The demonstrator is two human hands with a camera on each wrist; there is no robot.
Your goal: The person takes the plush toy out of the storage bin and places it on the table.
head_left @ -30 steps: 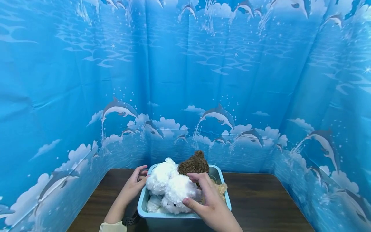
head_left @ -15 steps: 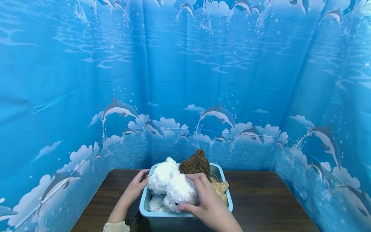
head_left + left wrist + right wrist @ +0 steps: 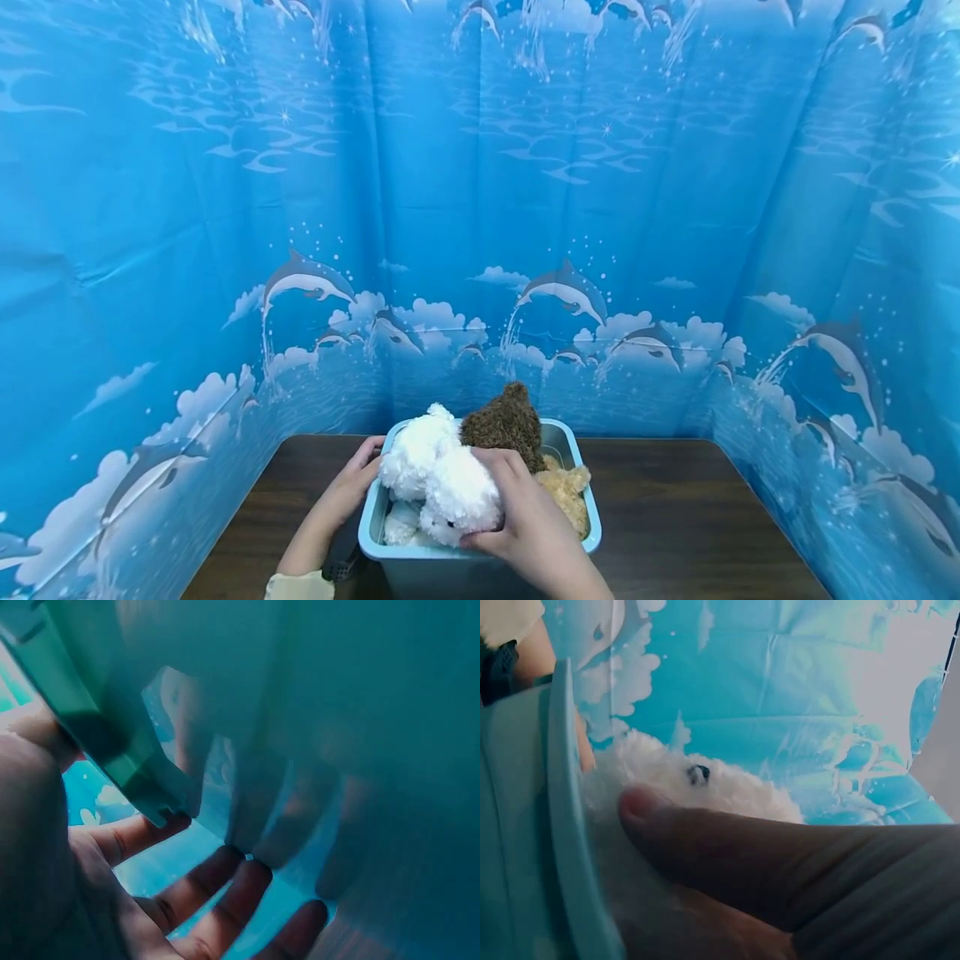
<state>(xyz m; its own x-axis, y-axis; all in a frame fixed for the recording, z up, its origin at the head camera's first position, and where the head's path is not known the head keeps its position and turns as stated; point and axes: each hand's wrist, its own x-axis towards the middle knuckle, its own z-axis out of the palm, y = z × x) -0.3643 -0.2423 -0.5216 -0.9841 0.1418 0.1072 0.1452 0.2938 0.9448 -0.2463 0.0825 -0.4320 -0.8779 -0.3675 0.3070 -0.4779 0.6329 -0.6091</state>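
Note:
A light-blue plastic bin (image 3: 375, 546) sits before me, filled with plush toys. My right hand (image 3: 528, 521) grips a fluffy white stuffed animal (image 3: 457, 493), thumb on its near side and fingers over its far right side. In the right wrist view a dark eye (image 3: 698, 775) shows on the white fur, just past the thumb. My left hand (image 3: 348, 483) rests against the bin's left side. In the left wrist view its fingertips (image 3: 259, 871) touch the outer wall, below the rim, with the fingers fairly straight. More white plush (image 3: 418, 457) lies at the bin's left.
A dark brown plush (image 3: 504, 425) rises above the bin's back edge. Beside my right hand lies a tan curly plush (image 3: 566, 492). The bin stands on a dark wooden table (image 3: 675, 517), and a blue dolphin-print curtain (image 3: 480, 208) surrounds it on the far sides.
My right hand has come down from hovering over the white stuffed animal, moved slightly left, and closed around it. The left hand stays at the bin's side.

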